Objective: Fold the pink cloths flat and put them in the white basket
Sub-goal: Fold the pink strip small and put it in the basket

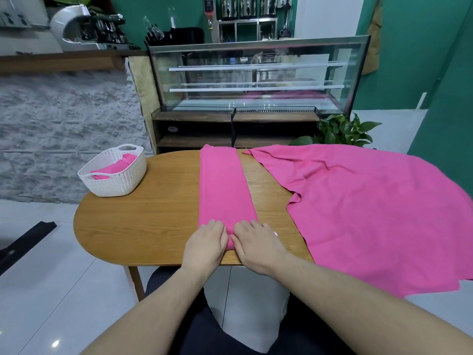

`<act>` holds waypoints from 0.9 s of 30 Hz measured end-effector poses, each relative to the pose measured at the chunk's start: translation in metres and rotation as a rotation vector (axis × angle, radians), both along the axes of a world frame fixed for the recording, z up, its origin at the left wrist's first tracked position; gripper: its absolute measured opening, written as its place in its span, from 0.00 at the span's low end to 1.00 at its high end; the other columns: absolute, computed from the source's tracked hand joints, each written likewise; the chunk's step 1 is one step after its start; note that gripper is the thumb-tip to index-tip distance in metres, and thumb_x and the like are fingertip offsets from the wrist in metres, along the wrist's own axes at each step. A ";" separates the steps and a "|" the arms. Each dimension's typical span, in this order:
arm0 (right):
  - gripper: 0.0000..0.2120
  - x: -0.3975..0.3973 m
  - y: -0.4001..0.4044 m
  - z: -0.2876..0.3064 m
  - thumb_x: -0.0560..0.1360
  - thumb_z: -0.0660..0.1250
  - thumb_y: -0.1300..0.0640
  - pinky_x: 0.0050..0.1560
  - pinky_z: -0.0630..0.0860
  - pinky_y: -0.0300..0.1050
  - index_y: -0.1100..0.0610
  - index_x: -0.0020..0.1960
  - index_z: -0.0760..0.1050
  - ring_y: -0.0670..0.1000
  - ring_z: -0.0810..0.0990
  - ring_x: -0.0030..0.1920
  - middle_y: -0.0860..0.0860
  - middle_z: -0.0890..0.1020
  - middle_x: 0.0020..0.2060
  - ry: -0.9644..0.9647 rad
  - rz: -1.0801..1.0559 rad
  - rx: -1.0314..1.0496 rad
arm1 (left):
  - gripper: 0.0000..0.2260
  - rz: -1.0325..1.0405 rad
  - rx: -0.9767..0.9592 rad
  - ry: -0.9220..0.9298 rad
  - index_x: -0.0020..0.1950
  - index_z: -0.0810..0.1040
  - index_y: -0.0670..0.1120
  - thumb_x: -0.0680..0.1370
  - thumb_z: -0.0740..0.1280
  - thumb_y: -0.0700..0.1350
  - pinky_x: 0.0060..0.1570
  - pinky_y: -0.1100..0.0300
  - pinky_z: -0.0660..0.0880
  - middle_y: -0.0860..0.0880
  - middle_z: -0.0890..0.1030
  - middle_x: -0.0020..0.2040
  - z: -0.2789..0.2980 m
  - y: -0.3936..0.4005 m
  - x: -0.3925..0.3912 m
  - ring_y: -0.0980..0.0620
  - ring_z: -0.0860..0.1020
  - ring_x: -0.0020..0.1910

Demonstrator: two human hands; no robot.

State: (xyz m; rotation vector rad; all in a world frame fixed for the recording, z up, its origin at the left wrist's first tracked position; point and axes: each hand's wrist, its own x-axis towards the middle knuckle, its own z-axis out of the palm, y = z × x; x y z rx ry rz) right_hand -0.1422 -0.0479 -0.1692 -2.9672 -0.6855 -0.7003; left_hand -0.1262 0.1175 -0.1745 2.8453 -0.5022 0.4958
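A pink cloth folded into a long narrow strip lies lengthwise down the middle of the wooden table. My left hand and my right hand rest side by side on its near end, at the table's front edge, with the fingers laid flat on the fabric. A second pink cloth lies spread out over the table's right side and hangs off the edge. The white basket stands at the table's far left corner with a folded pink cloth inside.
Behind the table stands a glass display case on a wooden cabinet. A green plant grows at its right. A grey stone-textured wall is on the left. White floor tiles surround the table.
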 end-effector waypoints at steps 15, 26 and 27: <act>0.14 0.004 0.004 0.002 0.80 0.50 0.50 0.34 0.72 0.52 0.56 0.48 0.70 0.56 0.76 0.33 0.52 0.77 0.37 -0.008 0.066 -0.003 | 0.15 0.044 0.061 -0.180 0.37 0.71 0.49 0.83 0.55 0.50 0.36 0.54 0.60 0.52 0.72 0.37 -0.007 0.005 -0.012 0.47 0.70 0.36; 0.13 -0.009 0.001 -0.008 0.82 0.54 0.47 0.46 0.71 0.56 0.54 0.47 0.71 0.55 0.74 0.47 0.51 0.77 0.47 -0.144 -0.018 -0.002 | 0.13 0.109 -0.035 0.079 0.46 0.64 0.49 0.85 0.50 0.54 0.37 0.53 0.66 0.48 0.78 0.41 0.014 -0.005 -0.006 0.41 0.78 0.44; 0.13 -0.010 0.001 -0.009 0.82 0.54 0.47 0.48 0.70 0.57 0.54 0.47 0.72 0.55 0.74 0.49 0.50 0.77 0.49 -0.139 -0.022 -0.003 | 0.11 0.132 -0.030 0.088 0.47 0.63 0.49 0.85 0.49 0.54 0.37 0.53 0.66 0.47 0.78 0.39 0.018 -0.007 -0.007 0.40 0.79 0.43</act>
